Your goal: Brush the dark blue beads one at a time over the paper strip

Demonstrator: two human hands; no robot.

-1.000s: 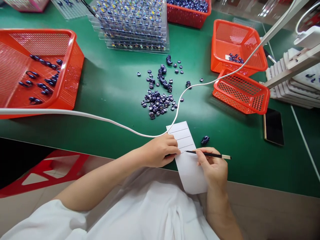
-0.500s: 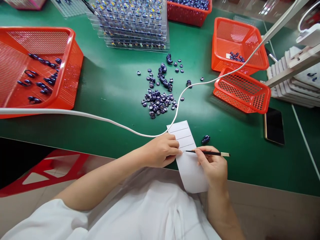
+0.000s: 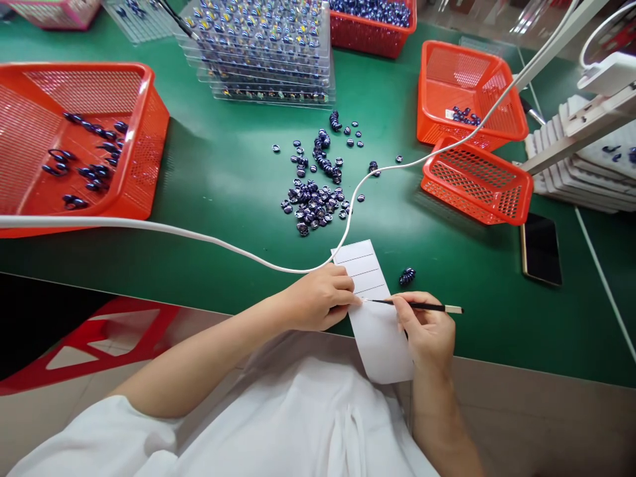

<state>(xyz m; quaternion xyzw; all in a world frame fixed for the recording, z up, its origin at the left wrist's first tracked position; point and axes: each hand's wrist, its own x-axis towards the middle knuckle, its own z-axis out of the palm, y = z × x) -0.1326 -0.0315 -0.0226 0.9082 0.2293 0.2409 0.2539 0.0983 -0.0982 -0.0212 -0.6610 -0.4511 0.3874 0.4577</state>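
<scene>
A white paper strip (image 3: 380, 338) with dark ruled lines lies across the table's front edge, its lower part hanging over. My left hand (image 3: 325, 298) rests on the strip's left side, fingers curled and pressed together; what its fingertips pinch is too small to make out. Between the thumb and fingers of my right hand (image 3: 430, 328) is a thin black brush (image 3: 427, 306) with a pale end. Its fine tip points left and meets the paper beside my left fingertips. Just beyond my right hand sits a small dark bead cluster (image 3: 407, 276).
A white cable (image 3: 238, 250) crosses the table and the paper's top corner. Behind are loose dark beads (image 3: 318, 202) and stacked clear trays (image 3: 268, 59). Red baskets stand left (image 3: 159, 146) and right (image 3: 477, 182). A phone (image 3: 541, 248) lies at the right.
My right hand and the brush have shifted slightly right, and the brush tilts a little more. My left hand stays on the paper. The view has turned slightly.
</scene>
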